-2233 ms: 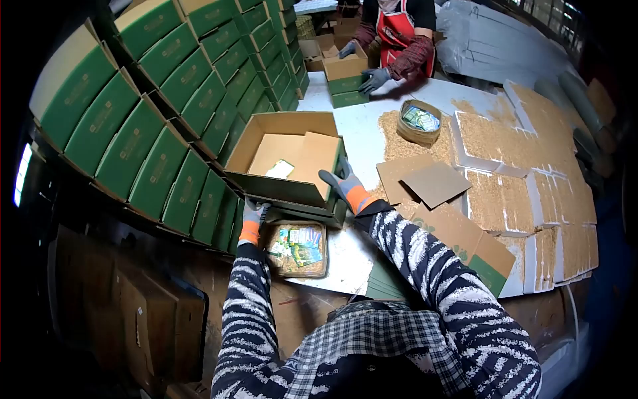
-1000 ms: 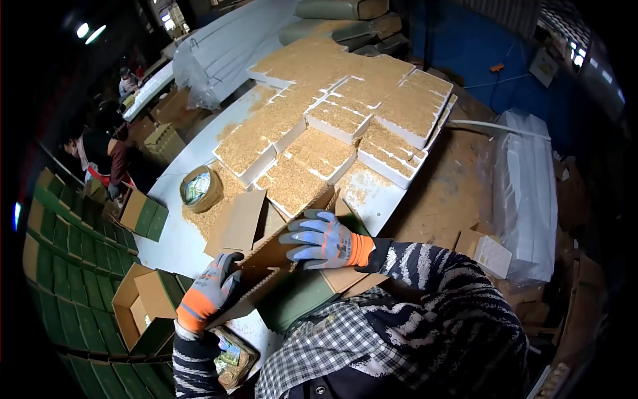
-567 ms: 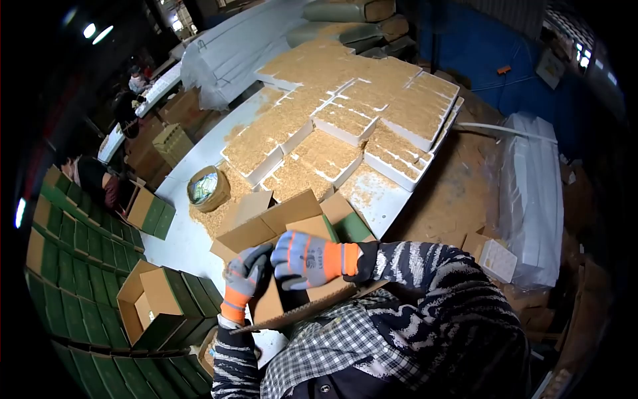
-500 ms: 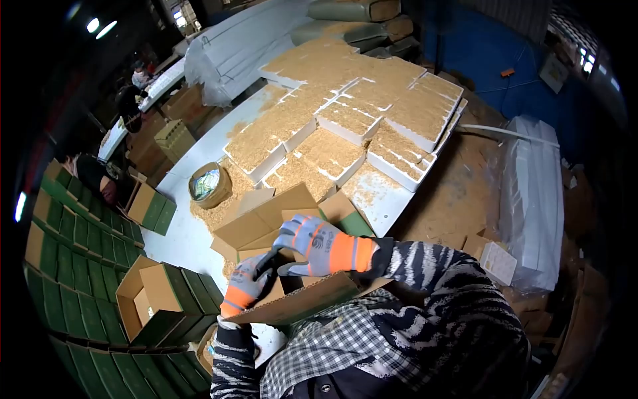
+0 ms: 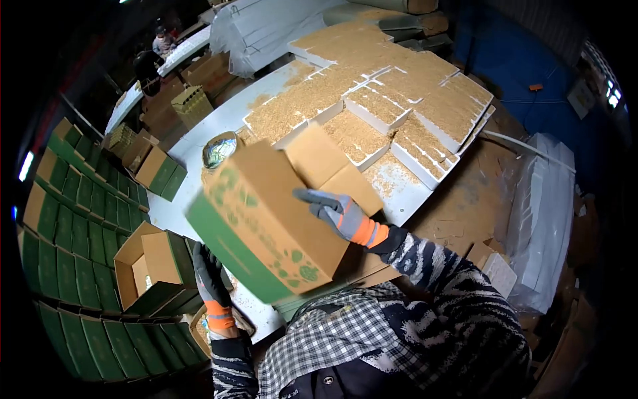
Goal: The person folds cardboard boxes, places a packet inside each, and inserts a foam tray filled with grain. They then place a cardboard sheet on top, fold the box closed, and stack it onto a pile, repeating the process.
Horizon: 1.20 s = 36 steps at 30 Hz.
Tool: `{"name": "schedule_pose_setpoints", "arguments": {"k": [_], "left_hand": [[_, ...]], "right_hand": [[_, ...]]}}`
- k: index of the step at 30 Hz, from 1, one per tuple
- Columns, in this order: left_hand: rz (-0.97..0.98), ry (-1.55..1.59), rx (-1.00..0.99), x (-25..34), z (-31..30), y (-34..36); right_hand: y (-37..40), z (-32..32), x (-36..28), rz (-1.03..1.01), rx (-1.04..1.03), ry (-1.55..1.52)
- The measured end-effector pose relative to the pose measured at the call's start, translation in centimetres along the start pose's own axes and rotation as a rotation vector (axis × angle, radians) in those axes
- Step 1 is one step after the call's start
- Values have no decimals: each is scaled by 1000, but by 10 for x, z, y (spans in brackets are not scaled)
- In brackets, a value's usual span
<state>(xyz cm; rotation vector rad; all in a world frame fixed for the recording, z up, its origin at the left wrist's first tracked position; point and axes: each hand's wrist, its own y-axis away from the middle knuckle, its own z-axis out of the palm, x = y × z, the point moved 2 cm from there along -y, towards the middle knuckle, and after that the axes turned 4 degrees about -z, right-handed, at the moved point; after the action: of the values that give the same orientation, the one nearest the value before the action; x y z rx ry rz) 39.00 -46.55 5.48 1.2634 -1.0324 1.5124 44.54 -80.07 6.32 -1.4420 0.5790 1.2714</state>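
Note:
A brown and green cardboard box (image 5: 266,219) stands tilted before my body, its printed side towards me and a flap out at the upper right. My right hand (image 5: 342,216), in a grey and orange glove, lies at the box's right side with its fingers stretched out. My left hand (image 5: 214,286), gloved alike, is raised near the lower left of the box, fingers extended; whether it touches the box is unclear. Beyond the box, white trays (image 5: 425,174) filled with brown crumbly material cover part of the white table (image 5: 229,106).
Rows of green boxes (image 5: 83,272) are stacked at left, beside an open carton (image 5: 149,269). A round container (image 5: 221,151) with packets sits on the table. Wrapped white sheets (image 5: 541,226) stand at right. A person (image 5: 161,44) is far back left.
The box has been raised and turned so its printed side shows. My hands have moved apart, the left lower and to the left, the right to the right. The view has shifted.

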Motion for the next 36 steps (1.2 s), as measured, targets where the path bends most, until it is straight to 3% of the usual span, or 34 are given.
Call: {"name": "schedule_pose_setpoints", "arguments": {"k": [2, 3, 4, 5, 6, 7, 8, 9, 10, 11, 12, 14, 15, 16, 17, 18, 19, 20, 22, 24, 26, 28, 29, 31, 33, 35, 36], "left_hand": [[185, -438, -325, 65, 27, 2], [25, -392, -285, 75, 33, 2], [40, -483, -347, 97, 55, -3], [-53, -444, -379, 91, 58, -11], [-147, -405, -413, 77, 58, -18], [-94, -558, -554, 51, 54, -25], [149, -993, -769, 34, 56, -24], [3, -1125, -867, 30, 72, -7], [-8, -1094, -963, 13, 69, 3], [-159, -1165, -1052, 8, 67, 11], [-112, -1388, -1074, 27, 78, 20], [-222, -907, -1038, 20, 65, 23], [-229, -904, -1036, 15, 61, 22], [-322, -796, -991, 11, 57, 20], [-410, -689, -944, 7, 56, 18], [-408, -690, -942, 5, 59, 15], [-190, -812, -892, 7, 65, 11], [29, -926, -832, 10, 69, 7], [64, -997, -782, 15, 74, 2], [428, -1066, -295, 28, 79, -2], [276, -1048, -115, 17, 61, -9], [107, -698, -30, -2, 49, -16], [108, -698, -28, -3, 47, -18], [36, -692, -38, -7, 44, -20], [42, -691, -45, -8, 45, -21], [36, -679, -52, -9, 45, -22], [35, -680, -55, -13, 41, -21]], "right_hand": [[10, 18, 25, -20, 225, -102], [16, 28, 40, -85, 300, -147], [27, 44, 73, -55, 244, -477], [42, 53, 103, 33, 189, -620], [63, 51, 127, 265, 52, -762], [83, 45, 152, 543, -104, -929], [97, 24, 169, 855, -310, -1037], [98, 2, 178, 1065, -447, -928], [76, -18, 151, 1217, -480, -423], [61, -50, 146, 1112, -532, -114], [40, -89, 115, 1019, -370, 51], [19, -191, 142, 927, 101, -118], [4, -221, 139, 802, 568, -258], [-1, -257, 164, 530, 809, -148], [-6, -273, 176, 501, 1035, 19], [-8, -291, 204, 587, 1121, -15], [-4, -304, 225, 578, 705, 585], [-10, -304, 251, 593, 703, 482], [-21, -303, 301, 628, 707, 282], [-29, -303, 328, 591, 991, 77], [-37, -302, 346, 536, 1266, -136], [-42, -290, 358, 472, 1535, -358], [-53, -244, 251, 491, 1495, 57], [-34, -282, 320, 419, 1524, 46], [-34, -274, 311, 262, 1545, -221], [-27, -312, 368, 476, 1432, 408], [-20, -324, 390, 554, 1339, 520]]}}
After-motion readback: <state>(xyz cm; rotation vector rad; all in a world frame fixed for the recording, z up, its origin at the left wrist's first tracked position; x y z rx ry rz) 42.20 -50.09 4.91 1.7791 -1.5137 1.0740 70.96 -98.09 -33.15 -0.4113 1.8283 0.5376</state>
